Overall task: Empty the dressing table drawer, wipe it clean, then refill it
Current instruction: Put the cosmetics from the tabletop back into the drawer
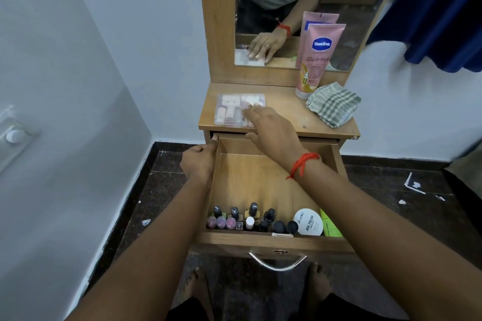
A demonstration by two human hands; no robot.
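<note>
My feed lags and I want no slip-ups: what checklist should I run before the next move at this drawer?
1. Drawer pulled open: ok.
2. Left hand holds the drawer's left wall: ok.
3. Firm grip on clear box: not ok, right hand only lies flat on it.
4. Drawer emptied: not ok, nail polish bottles and white jar stand at its front.
5. Cloth at hand on the tabletop: ok.
6. Drawer floor wiped: cannot tell.
</note>
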